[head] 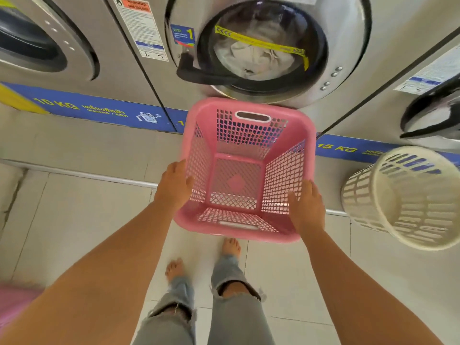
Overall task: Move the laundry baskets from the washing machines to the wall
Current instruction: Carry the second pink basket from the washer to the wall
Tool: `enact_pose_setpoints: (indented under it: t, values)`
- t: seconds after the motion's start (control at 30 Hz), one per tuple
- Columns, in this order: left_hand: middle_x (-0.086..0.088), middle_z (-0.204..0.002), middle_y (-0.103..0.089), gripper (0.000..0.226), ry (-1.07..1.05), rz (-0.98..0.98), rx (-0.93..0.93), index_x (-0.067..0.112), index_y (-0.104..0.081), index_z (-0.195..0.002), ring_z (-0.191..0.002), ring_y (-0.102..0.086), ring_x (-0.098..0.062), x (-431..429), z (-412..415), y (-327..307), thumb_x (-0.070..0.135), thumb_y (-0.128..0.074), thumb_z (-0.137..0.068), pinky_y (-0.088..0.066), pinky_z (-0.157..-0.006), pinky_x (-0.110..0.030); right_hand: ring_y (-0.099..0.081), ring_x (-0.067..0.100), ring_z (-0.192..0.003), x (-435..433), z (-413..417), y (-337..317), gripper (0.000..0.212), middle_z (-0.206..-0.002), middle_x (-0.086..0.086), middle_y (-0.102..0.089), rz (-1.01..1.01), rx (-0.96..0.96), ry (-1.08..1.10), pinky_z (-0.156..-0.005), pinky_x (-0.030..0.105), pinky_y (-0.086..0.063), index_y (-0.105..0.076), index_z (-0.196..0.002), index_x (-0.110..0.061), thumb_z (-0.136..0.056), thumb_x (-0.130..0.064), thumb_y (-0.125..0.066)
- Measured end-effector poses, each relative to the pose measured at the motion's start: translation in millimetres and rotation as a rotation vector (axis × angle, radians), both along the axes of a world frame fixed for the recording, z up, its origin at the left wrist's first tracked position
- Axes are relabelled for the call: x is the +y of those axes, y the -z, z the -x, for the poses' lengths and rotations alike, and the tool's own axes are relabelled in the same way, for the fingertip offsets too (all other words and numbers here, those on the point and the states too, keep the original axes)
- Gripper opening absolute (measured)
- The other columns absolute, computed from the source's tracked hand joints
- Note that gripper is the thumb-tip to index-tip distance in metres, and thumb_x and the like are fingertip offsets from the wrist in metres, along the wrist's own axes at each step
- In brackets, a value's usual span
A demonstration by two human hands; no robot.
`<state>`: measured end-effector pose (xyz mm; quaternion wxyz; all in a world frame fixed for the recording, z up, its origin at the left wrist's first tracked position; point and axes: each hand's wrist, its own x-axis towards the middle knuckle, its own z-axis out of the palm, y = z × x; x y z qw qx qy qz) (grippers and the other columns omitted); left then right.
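An empty pink square laundry basket with lattice walls is held in front of the middle washing machine, below its round door. My left hand grips the basket's left rim and my right hand grips its right rim. A round cream laundry basket stands on the floor to the right, by the step under the machines. The edge of another pink basket shows at the far left, blurred.
Three steel washing machines line the back on a raised step with a blue strip. White laundry shows behind the middle machine's door. My bare feet stand on the pale tiled floor just under the held basket.
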<state>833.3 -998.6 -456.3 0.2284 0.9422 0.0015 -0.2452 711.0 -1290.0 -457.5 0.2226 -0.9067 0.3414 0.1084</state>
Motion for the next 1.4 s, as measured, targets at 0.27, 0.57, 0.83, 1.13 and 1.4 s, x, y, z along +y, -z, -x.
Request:
enact_pose_setpoints:
  t: [0.27, 0.57, 0.83, 1.13, 1.4]
  values:
    - [-0.016, -0.163, -0.008, 0.063, -0.086, -0.112, 0.042, 0.03, -0.022, -0.154, -0.147, -0.021, -0.04, -25.6, -36.0, 45.0, 0.037, -0.05, -0.098, -0.029, -0.114, -0.054, -0.027, 0.041, -0.139, -51.0, -34.1, 52.3, 0.065, -0.161, 0.014, -0.01, -0.011, 0.015, -0.032, -0.111, 0.051, -0.028, -0.021, -0.151, -0.033, -0.093, -0.036, -0.052]
    - [-0.013, -0.152, -0.027, 0.066, -0.059, -0.132, -0.048, 0.043, -0.026, -0.15, -0.122, -0.052, -0.041, -18.6, -50.7, 88.6, 0.015, -0.049, -0.096, -0.046, -0.102, -0.051, -0.055, 0.037, -0.118, -70.8, -36.1, 96.6, 0.068, -0.161, 0.001, -0.007, -0.076, -0.148, -0.087, -0.079, 0.045, -0.053, -0.021, -0.147, -0.045, -0.092, -0.022, -0.052]
    - [-0.008, -0.141, -0.041, 0.063, -0.14, -0.093, -0.15, 0.045, -0.033, -0.147, -0.107, -0.06, -0.039, -17.9, -29.1, 83.4, 0.01, -0.046, -0.096, -0.051, -0.097, -0.049, -0.06, 0.038, -0.108, -66.1, -22.4, 90.8, 0.072, -0.162, 0.001, -0.006, -0.085, -0.173, -0.093, -0.074, 0.041, -0.052, -0.029, -0.146, -0.043, -0.089, -0.004, -0.05]
    - [-0.006, -0.138, -0.048, 0.06, -0.216, -0.097, -0.099, 0.045, -0.038, -0.145, -0.107, -0.062, -0.037, 21.4, 19.3, 47.1, 0.012, -0.046, -0.096, -0.051, -0.096, -0.045, -0.061, 0.041, -0.104, -40.0, 3.4, 51.5, 0.064, -0.162, -0.001, -0.008, -0.072, -0.094, -0.155, -0.077, 0.043, -0.052, -0.035, -0.144, -0.038, -0.09, -0.008, -0.049]
    - [-0.005, -0.137, -0.048, 0.059, -0.418, -0.122, -0.115, 0.048, -0.036, -0.144, -0.1, -0.063, -0.036, 104.1, 84.6, 7.8, 0.014, -0.042, -0.096, -0.056, -0.089, -0.046, -0.062, 0.039, -0.102, 34.0, 4.3, 7.2, 0.062, -0.162, -0.006, -0.01, -0.08, -0.123, -0.291, -0.077, 0.039, -0.051, -0.034, -0.143, -0.041, -0.091, -0.011, -0.049]
